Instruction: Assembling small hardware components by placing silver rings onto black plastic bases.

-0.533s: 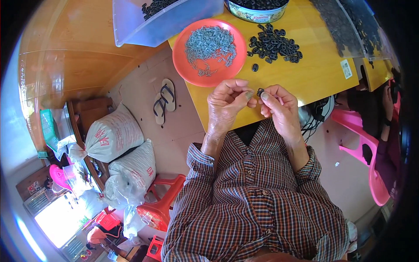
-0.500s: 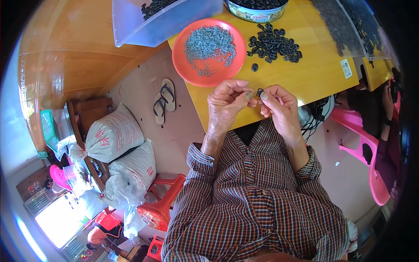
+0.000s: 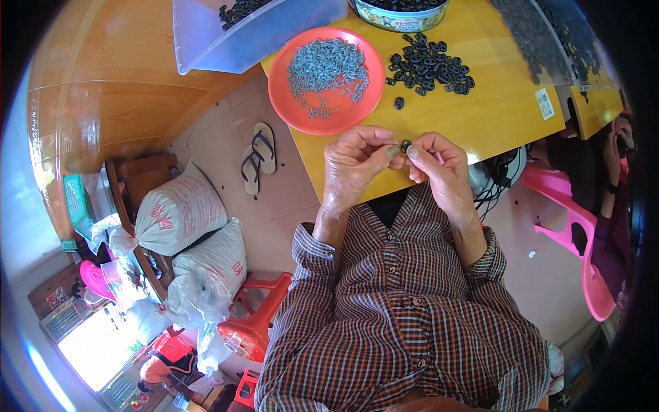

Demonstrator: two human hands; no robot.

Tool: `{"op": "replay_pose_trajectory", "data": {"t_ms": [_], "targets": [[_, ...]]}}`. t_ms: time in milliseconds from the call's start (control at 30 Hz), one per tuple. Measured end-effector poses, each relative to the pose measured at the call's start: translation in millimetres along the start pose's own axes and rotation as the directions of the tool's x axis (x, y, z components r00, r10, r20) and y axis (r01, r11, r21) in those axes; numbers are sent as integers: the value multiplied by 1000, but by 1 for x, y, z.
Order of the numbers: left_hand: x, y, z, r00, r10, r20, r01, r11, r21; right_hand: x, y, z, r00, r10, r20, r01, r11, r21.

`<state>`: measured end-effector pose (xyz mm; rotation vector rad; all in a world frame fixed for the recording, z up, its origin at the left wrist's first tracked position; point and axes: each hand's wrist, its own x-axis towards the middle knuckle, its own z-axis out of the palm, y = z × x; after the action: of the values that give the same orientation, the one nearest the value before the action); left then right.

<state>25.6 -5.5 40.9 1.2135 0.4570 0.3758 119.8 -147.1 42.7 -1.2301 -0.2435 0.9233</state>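
Over the near edge of the yellow table (image 3: 494, 127), my two hands meet fingertip to fingertip. Between thumb and fingers, my right hand (image 3: 445, 170) pinches a small black oval part (image 3: 406, 145). My left hand (image 3: 351, 166) is closed in a pinch against the part's left side; whatever it grips is too small to make out. Just beyond my left hand lies an orange-red plate (image 3: 283, 103) bearing many small grey metal pins (image 3: 326, 63). To its right is a loose pile of black two-holed oval parts (image 3: 429, 65), with a single black part (image 3: 399, 103) apart from it.
At the far side stand a translucent bin (image 3: 199, 51) and a round tin (image 3: 401, 22), both holding black parts. A clear container (image 3: 525, 38) sits far right. Left on the floor are sandals (image 3: 262, 150), full sacks (image 3: 180, 216) and a red stool (image 3: 257, 323). Another person sits by a pink chair (image 3: 580, 220).
The fingertips of my two hands have come slightly closer together, with the black part now against my left fingertips. The view has shifted slightly; the plate and pile look undisturbed.
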Motion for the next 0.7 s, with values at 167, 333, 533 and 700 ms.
{"op": "replay_pose_trajectory", "data": {"t_ms": [167, 333, 533, 700], "targets": [[-1, 4, 0, 1000, -26, 11, 26, 1000, -4, -1, -2, 1, 1000, 7, -3, -7, 1000, -24], [-3, 5, -1, 999, -10, 31, 9, 1000, 30, -3, -5, 4, 1000, 1, 3, -1, 999, -34], [-5, 8, -2, 998, -11, 54, 6, 995, 99, -7, -7, 4, 993, -113, 24, 115, 970, -213], [-6, 10, -4, 997, -12, 71, 1, 989, 146, -8, -8, 2, 959, -270, 89, 280, 838, -468]]}}
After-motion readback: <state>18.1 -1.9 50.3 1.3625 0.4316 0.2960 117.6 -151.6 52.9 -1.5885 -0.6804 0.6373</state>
